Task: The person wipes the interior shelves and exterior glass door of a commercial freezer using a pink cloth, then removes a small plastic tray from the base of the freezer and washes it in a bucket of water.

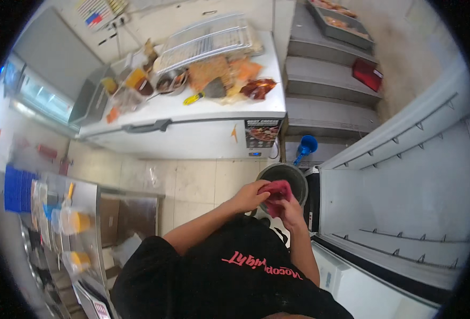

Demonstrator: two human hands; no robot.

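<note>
A wet-looking red cloth (277,193) is stretched between both of my hands. My left hand (251,195) grips its left side, and my right hand (292,213) holds its lower right part. Below the cloth a dark round bucket (303,177) stands on the floor; its contents are mostly hidden by the cloth and my hands. A blue plastic dipper (307,145) lies just beyond the bucket, beside the foot of the steps.
To the right stands an open white cabinet (394,203) with wire shelf supports. Ahead, a white chest freezer (203,137) bears food packs, a wire rack (207,42) and a bowl (172,81). Grey steps (330,107) rise beyond. A metal table (87,195) stands left.
</note>
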